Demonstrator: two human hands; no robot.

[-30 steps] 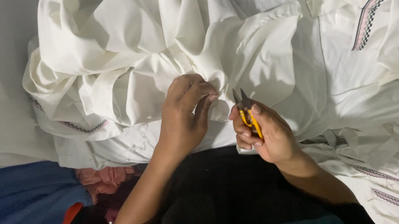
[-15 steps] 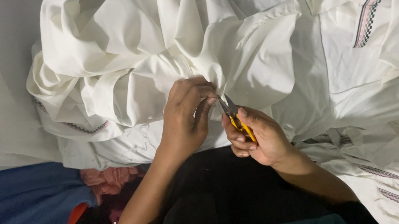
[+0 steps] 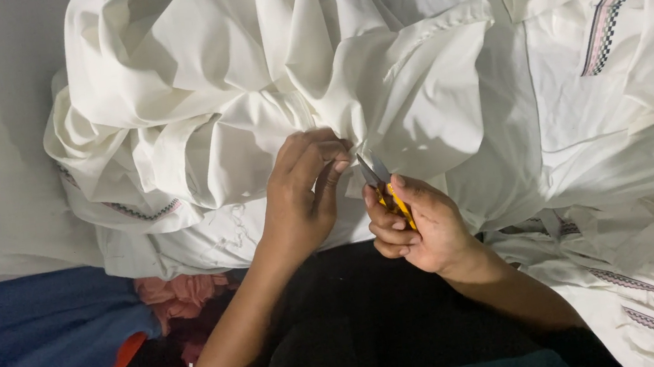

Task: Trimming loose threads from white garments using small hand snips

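This looks like a garment-finishing workroom. White garments [image 3: 248, 93] with patterned woven trim [image 3: 608, 16] lie heaped across the whole view, and yellow-handled thread snips [image 3: 384, 184] are at work on one. Blue cloth [image 3: 30, 357] lies at the lower left.

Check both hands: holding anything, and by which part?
Right hand grips yellow-handled thread snips by the handle, blades pointing up toward the cloth. Left hand pinches a fold of the white garment between its fingertips.
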